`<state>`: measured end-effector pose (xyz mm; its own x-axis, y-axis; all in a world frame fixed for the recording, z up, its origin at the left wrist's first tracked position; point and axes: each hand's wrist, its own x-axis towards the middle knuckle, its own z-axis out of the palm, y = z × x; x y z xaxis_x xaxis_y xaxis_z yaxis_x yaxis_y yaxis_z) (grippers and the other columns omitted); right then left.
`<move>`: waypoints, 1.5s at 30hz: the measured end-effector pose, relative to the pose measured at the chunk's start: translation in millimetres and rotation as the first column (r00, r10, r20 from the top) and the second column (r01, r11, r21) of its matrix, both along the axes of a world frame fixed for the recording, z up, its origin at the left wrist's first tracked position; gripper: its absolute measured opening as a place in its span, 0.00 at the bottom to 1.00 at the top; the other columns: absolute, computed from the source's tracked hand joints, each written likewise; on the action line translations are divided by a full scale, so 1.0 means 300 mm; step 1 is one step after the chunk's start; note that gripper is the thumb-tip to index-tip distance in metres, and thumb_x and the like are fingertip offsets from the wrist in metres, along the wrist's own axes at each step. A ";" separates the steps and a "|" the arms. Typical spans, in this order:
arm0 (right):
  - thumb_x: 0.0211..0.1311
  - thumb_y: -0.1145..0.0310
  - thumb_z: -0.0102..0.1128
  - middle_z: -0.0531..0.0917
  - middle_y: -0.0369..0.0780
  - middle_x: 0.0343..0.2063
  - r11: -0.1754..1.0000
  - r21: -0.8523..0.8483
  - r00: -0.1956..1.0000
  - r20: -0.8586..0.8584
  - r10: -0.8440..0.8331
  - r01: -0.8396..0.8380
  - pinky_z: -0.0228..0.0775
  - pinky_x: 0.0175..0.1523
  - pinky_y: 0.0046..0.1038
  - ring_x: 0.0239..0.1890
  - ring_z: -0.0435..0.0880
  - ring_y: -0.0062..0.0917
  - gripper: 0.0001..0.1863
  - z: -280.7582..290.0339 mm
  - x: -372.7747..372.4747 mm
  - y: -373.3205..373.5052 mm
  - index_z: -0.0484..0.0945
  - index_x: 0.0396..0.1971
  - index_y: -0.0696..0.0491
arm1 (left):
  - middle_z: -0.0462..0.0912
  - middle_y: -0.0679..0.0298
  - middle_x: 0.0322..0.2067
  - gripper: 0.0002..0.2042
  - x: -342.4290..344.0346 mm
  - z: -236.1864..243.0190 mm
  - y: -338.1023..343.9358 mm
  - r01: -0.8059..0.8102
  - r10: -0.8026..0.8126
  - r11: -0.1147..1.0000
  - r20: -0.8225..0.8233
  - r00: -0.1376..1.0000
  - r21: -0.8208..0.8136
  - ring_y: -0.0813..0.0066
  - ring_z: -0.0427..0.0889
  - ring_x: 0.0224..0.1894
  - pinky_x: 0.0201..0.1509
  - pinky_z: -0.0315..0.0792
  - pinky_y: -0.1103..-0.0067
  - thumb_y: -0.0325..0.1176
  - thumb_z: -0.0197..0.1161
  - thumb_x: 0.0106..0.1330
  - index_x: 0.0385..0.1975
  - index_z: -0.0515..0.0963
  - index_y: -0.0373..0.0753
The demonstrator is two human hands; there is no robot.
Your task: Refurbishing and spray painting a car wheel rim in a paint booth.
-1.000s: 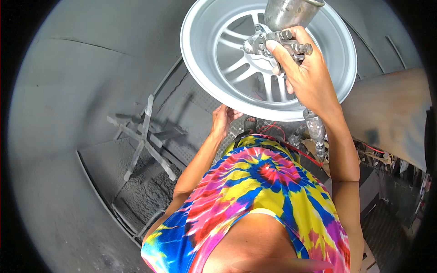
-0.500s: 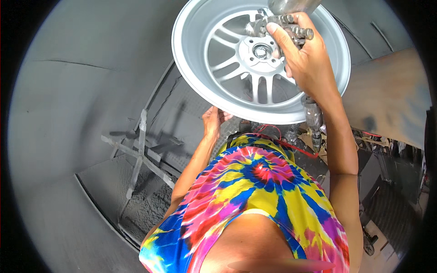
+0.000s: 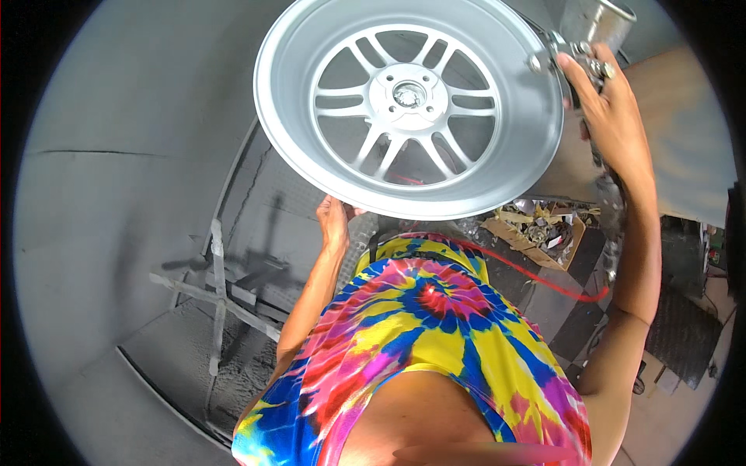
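Observation:
A silver alloy wheel (image 3: 536, 101) with paired spokes faces up in front of me, its top cut off by the picture's edge. At its lower left edge is my left hand (image 3: 334, 225), fingers curled against the rim and the tips partly hidden under it. My right hand (image 3: 618, 128) grips a spray gun (image 3: 579, 58) beside the wheel's right edge, with the thumb over the gun's body. A metal cup (image 3: 598, 22) tops the gun. From the bottom of its handle a red hose (image 3: 544, 283) runs back toward my waist.
A grey-coated cross-shaped stand (image 3: 220, 289) stands at lower left, by grey walls (image 3: 116, 93). An open cardboard box (image 3: 544, 233) of scraps lies on the floor beyond the hose. A brownish panel (image 3: 676, 132) rises at right.
My right hand has swung the spray gun from over the wheel's centre to its right side. The wheel's spokes have turned. Wheel, left hand and stand appear farther left in view.

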<state>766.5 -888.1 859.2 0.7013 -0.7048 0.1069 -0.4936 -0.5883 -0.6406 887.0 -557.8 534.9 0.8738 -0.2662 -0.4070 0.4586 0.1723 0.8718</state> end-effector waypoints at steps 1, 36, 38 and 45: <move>0.71 0.56 0.61 0.80 0.37 0.21 1.000 0.001 1.000 -0.006 0.013 -0.013 0.68 0.24 0.25 0.23 0.78 0.18 0.17 -0.005 -0.011 0.001 0.75 0.45 0.55 | 0.86 0.59 0.28 0.20 -0.003 -0.002 0.008 -0.021 0.020 0.999 0.012 1.000 0.027 0.71 0.87 0.28 0.32 0.84 0.76 0.46 0.57 0.77 0.38 0.80 0.31; 0.71 0.62 0.63 0.78 0.32 0.22 0.813 0.335 0.877 0.120 0.465 -0.476 0.60 0.17 0.21 0.19 0.74 0.12 0.13 -0.009 0.271 0.218 0.73 0.42 0.54 | 0.80 0.47 0.47 0.28 -0.153 -0.007 -0.164 -0.253 0.191 0.913 -0.213 0.958 -0.319 0.55 0.86 0.48 0.53 0.81 0.66 0.55 0.42 0.80 0.56 0.67 0.29; 0.71 0.62 0.62 0.78 0.33 0.22 0.802 0.365 0.879 0.137 0.457 -0.474 0.60 0.17 0.21 0.19 0.74 0.12 0.13 -0.024 0.272 0.207 0.73 0.42 0.54 | 0.81 0.49 0.45 0.29 -0.160 -0.008 -0.161 -0.245 0.174 0.917 -0.238 0.956 -0.313 0.57 0.86 0.46 0.51 0.82 0.67 0.56 0.44 0.79 0.54 0.68 0.28; 0.73 0.62 0.60 0.78 0.32 0.22 0.739 0.415 0.847 0.287 0.447 -0.530 0.61 0.17 0.18 0.20 0.75 0.11 0.11 -0.027 0.269 0.197 0.74 0.41 0.55 | 0.82 0.60 0.31 0.26 -0.079 -0.046 -0.005 -0.315 0.303 0.939 -0.101 0.948 -0.139 0.70 0.85 0.35 0.39 0.83 0.74 0.56 0.46 0.79 0.44 0.75 0.35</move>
